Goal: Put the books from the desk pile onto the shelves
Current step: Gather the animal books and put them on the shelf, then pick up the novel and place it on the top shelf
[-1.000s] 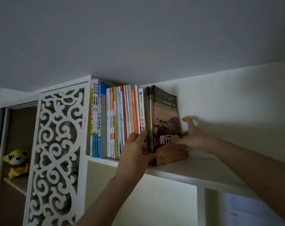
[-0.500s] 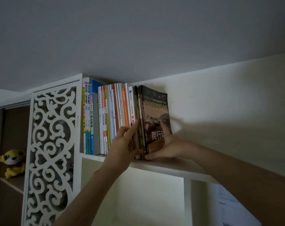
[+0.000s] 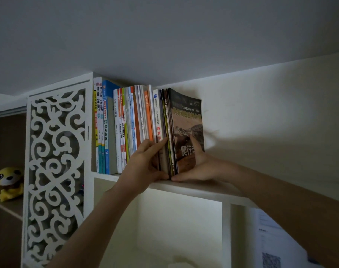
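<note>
left hand (image 3: 145, 163) gripping dark thin books (image 3: 167, 132) | right hand (image 3: 199, 165) flat against brown-cover book (image 3: 188, 120) | top shelf (image 3: 203, 187) front edge

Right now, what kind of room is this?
Probably a home study or bedroom. A white top shelf just under the ceiling holds a row of upright books, a carved white lattice panel stands beside them, and a yellow plush toy sits in a wooden cubby at left.
</note>
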Motion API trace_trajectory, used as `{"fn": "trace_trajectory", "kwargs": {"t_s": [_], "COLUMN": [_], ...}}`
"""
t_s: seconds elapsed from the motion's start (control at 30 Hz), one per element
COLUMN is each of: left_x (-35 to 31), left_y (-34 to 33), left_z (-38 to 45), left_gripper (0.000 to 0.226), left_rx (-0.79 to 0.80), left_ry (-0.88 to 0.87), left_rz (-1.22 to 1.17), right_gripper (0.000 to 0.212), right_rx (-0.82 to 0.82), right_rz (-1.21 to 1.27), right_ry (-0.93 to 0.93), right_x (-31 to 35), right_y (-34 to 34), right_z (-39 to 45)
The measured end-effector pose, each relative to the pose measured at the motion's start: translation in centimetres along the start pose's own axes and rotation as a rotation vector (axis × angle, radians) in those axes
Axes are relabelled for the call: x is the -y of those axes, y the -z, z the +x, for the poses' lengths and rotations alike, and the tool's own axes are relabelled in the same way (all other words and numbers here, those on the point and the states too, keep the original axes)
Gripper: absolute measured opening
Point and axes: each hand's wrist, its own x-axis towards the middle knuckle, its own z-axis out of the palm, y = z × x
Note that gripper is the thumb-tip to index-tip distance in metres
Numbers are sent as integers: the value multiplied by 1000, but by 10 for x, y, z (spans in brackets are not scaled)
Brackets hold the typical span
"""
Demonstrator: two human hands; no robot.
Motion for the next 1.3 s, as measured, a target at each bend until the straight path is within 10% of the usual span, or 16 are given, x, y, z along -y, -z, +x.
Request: {"fn": "trace_trajectory", "kwargs": {"t_s": [0.3,0.5,0.63,1.0,1.3], "left_x": [-9,-78,-149,-276,-321], "left_y": [-8,-8,-48,-299,-418], "left_z": [-16,-83,-159,-383,-489], "left_gripper": [77,20,15,27,71], "left_rx": [-59,-303,-148,827,1128], "left_ry": [65,54,39,326,794], "left_rz": [61,-53,-204,-387,-410], "right_gripper": [134,26,14,32,54], "right_rx": [-8,-351,-453,157,47], "right_rz": [20,-340,-588,-352,6], "right_ry": [29,502,737,-713,-1056], "right_x": [10,9,-57,-351,-430], "right_y": [4,17,19,-36,-153], "right_z": [-19,-127,-242,-566,-603]}}
